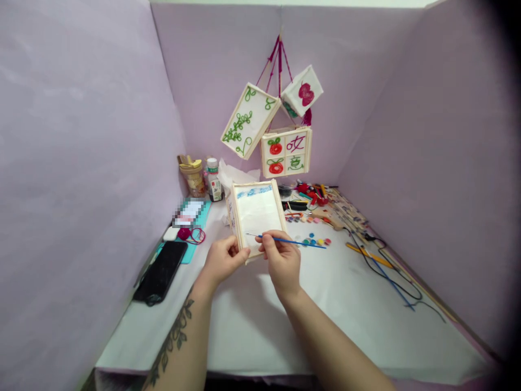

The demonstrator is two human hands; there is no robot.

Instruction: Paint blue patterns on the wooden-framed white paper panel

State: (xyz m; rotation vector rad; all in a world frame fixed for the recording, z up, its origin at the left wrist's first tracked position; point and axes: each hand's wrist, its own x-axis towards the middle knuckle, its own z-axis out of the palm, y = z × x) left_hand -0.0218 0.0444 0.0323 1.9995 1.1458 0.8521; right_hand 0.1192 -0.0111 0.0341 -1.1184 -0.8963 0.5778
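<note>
My left hand (227, 259) grips the lower left corner of a wood-framed paper lantern (260, 214), thumb on its front face. The lantern is held tilted above the table. Blue paint runs in a streaky band along the top of its white panel, and the rest of that panel is pale. Between the fingertips of my right hand (280, 260) is a thin blue paintbrush (303, 242). Its tip points left, over the lower part of the panel; whether it touches the paper I cannot tell.
Painted lanterns (250, 120) hang ahead on purple cords. Small paint pots (313, 240) stand right of the lantern. A black phone (161, 271), a jar of sticks (193, 178) and a bottle (214, 180) are at left. A black cable (376, 271) and tools line the right side.
</note>
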